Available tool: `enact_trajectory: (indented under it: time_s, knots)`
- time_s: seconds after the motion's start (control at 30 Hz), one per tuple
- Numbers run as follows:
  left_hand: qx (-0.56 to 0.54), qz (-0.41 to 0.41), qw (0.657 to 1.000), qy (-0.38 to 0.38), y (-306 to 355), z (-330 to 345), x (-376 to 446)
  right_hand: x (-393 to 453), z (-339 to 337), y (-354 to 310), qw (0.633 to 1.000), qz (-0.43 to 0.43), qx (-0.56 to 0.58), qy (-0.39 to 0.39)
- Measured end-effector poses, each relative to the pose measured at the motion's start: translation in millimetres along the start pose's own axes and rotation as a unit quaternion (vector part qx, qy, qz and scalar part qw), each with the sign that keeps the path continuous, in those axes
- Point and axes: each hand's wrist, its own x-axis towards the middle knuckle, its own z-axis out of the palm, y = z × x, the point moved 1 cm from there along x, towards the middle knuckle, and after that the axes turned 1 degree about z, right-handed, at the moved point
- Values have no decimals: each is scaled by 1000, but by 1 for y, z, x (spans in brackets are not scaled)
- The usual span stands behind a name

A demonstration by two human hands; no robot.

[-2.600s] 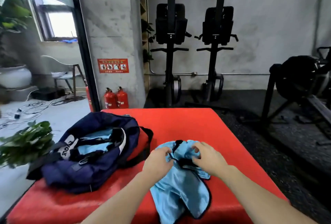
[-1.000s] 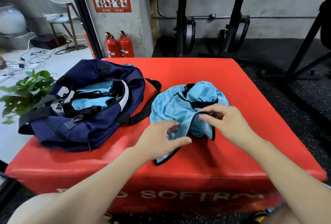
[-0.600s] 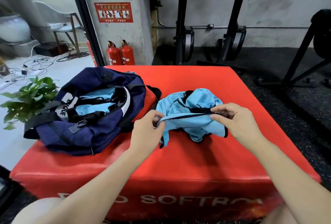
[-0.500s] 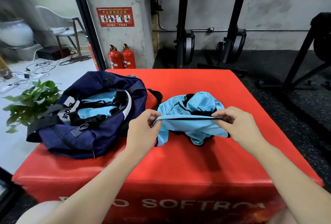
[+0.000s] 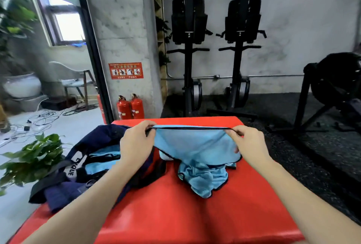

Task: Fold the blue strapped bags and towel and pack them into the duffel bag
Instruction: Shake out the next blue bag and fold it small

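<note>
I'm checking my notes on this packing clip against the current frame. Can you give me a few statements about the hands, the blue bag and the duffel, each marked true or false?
1. Both hands pinch the black-trimmed top edge of the light blue bag. True: the left hand and the right hand hold it stretched between them.
2. The light blue bag lies flat on the red mat. False: its top edge is lifted, and only its lower part rests on the mat.
3. The navy duffel bag is zipped shut. False: it gapes open, with light blue fabric showing inside.
4. The duffel sits on the person's left side. True.
</note>
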Motion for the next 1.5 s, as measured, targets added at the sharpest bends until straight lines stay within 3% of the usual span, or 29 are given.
enact_trajectory:
  time_s: [0.2, 0.47, 0.83, 1.0, 1.13, 1.27, 1.5]
  knots:
    - [44, 60, 996, 51, 67, -58, 62, 50, -59, -57, 992, 15, 120, 19]
    - [76, 135, 984, 88, 158, -157, 125, 102, -168, -140, 988, -96, -41, 111]
    - [108, 204, 959, 163, 238, -246, 168, 110, -267, -212, 972, -162, -52, 165]
    - [148, 217, 951, 161, 234, -234, 187, 136, -263, -209, 974, -154, -102, 130]
    - [180, 213, 953, 117, 217, -204, 211, 164, -248, -196, 972, -151, -152, 97]
    - [173, 195, 963, 70, 196, -156, 235, 194, -220, -172, 966, -143, -201, 71]
    - [104, 189, 976, 13, 156, -70, 273, 230, -163, -117, 976, -101, -190, 35]
